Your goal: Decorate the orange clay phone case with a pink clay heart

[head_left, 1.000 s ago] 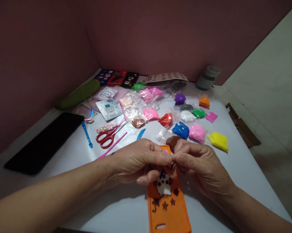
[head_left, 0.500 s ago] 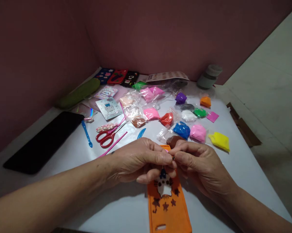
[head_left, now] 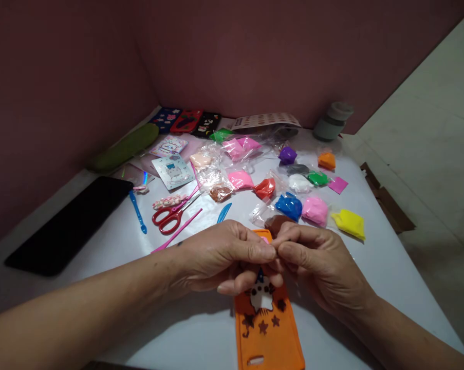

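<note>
My left hand (head_left: 235, 254) and my right hand (head_left: 316, 259) meet fingertip to fingertip over the top of an orange phone case (head_left: 270, 334). Both are closed in a pinch. A tiny dark bit shows at the right fingertips, too small to name; the rest of what they pinch is hidden. On the case is a white cat face (head_left: 261, 300) with a dark blue piece above it, and brown stars (head_left: 263, 327) lie below. Beyond my right hand, a brown clay packet (head_left: 278, 223) is partly covered by the fingers.
Bagged clay, such as a blue packet (head_left: 288, 206) and a yellow packet (head_left: 349, 224), lies beyond my hands. Red scissors (head_left: 168, 218), a blue tool (head_left: 138, 213) and a black phone (head_left: 72, 226) are at left. A lidded jar (head_left: 333, 122) stands by the pink wall.
My fingertips have drawn closer and now touch. The small dark bit that showed between them is mostly covered. The phone case stays in place.
</note>
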The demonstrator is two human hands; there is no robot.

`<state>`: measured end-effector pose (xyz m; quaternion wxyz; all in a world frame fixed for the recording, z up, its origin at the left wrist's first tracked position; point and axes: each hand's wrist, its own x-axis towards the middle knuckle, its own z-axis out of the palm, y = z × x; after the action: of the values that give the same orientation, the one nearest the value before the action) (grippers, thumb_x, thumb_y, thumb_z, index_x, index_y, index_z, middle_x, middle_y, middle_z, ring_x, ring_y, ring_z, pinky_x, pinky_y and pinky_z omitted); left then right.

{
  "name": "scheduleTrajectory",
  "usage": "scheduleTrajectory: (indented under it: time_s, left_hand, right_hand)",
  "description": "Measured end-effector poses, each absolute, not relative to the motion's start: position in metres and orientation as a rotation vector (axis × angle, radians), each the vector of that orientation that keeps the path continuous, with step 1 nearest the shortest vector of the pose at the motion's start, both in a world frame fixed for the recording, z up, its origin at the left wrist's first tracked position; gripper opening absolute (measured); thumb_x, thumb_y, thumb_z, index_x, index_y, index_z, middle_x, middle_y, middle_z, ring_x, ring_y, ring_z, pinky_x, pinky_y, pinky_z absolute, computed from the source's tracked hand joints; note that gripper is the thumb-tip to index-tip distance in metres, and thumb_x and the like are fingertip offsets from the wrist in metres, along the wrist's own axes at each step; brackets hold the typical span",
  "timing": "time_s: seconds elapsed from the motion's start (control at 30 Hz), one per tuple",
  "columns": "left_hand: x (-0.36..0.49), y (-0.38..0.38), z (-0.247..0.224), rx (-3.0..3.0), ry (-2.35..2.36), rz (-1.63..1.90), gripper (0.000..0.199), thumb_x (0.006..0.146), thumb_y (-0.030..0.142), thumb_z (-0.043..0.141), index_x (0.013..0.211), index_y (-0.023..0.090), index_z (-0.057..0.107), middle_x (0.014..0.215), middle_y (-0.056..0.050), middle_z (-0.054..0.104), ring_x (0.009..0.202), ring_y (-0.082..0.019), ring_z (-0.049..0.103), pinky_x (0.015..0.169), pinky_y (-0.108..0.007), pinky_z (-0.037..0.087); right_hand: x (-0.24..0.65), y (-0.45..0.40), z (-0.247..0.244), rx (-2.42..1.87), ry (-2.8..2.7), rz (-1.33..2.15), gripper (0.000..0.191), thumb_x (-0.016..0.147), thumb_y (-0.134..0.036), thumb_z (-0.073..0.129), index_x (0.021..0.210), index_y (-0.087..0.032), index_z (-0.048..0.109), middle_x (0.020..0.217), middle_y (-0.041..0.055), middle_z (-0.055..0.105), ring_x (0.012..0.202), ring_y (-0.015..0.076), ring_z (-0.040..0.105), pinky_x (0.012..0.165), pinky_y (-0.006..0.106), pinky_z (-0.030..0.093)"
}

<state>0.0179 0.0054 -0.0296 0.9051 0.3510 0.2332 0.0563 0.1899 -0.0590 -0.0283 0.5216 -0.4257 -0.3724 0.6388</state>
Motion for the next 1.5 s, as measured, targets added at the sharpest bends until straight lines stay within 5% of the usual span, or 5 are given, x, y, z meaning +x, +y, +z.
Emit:
scheduleTrajectory:
  time_s: [0.23,0.4,0.77,1.23,1.5]
  left_hand:
    - [0.019,0.005,-0.028,0.731,0.506,0.153,0.021,0.076,0.025,0.068,0.071,0.006,0.071,0.070,-0.008,0.071,0.029,-0.002,0.042,0.030,-0.016,0.020]
    - [0.019,0.006,-0.023,0.761,0.506,0.189,0.019,0.078,0.022,0.065,0.070,0.006,0.071,0.045,-0.001,0.059,0.027,-0.002,0.039,0.030,-0.014,0.019]
    - [0.019,0.004,-0.019,0.786,0.559,0.245,0.019,0.080,0.018,0.063,0.066,0.007,0.070,0.034,0.003,0.050,0.027,-0.003,0.036,0.029,-0.011,0.021]
    - [0.018,0.000,-0.016,0.781,0.708,0.225,0.024,0.063,0.028,0.081,0.060,0.013,0.062,0.038,0.003,0.054,0.028,-0.003,0.040,0.031,-0.013,0.022]
    - [0.018,0.001,-0.017,0.817,0.515,0.246,0.024,0.087,0.022,0.056,0.075,0.006,0.071,0.041,0.001,0.054,0.030,-0.003,0.039,0.033,-0.014,0.020]
  right_hand:
    - [0.191,-0.059,-0.029,-0.995,-0.917,1.621,0.012,0.074,-0.027,0.079,0.085,-0.020,0.080,0.060,-0.0003,0.064,0.056,0.0075,0.056,0.054,0.017,0.043]
    - [0.193,-0.060,-0.029,-0.987,-0.860,1.658,0.022,0.078,-0.038,0.075,0.094,-0.023,0.079,0.064,-0.0009,0.063,0.054,0.0061,0.053,0.049,0.016,0.041]
    - [0.192,-0.062,-0.029,-1.021,-0.906,1.591,0.018,0.071,-0.029,0.081,0.089,-0.027,0.079,0.079,-0.0010,0.061,0.072,0.0102,0.059,0.068,0.021,0.048]
    - [0.189,-0.062,-0.028,-1.019,-0.889,1.505,0.009,0.071,-0.023,0.080,0.079,-0.025,0.080,0.079,-0.0003,0.057,0.067,0.0102,0.052,0.058,0.021,0.045]
    - [0.189,-0.060,-0.028,-0.992,-0.794,1.608,0.013,0.071,-0.026,0.080,0.083,-0.022,0.079,0.069,0.0005,0.063,0.054,0.0100,0.059,0.045,0.019,0.042]
